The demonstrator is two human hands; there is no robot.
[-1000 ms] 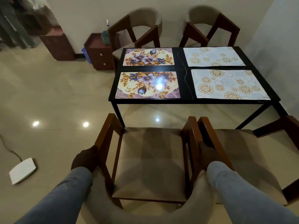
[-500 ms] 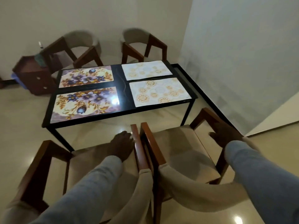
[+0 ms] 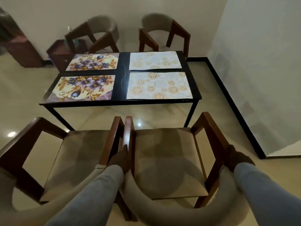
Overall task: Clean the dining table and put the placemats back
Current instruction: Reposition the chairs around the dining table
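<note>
The black dining table (image 3: 121, 88) carries four placemats: two floral (image 3: 82, 88) on its left half, two gold-patterned (image 3: 158, 85) on its right. Nearer, the right-hand chair (image 3: 166, 160) has the left hand (image 3: 121, 159) and right hand (image 3: 236, 158) gripping its armrests

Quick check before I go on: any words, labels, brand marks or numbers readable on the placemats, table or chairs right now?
None can be read.
Floral placemats: flower pattern only, no text.
Pale placemats: gold medallion pattern only; a tiny dark mark at the near one's right corner is too small to read.
Table and near chair: no labels visible.
</note>
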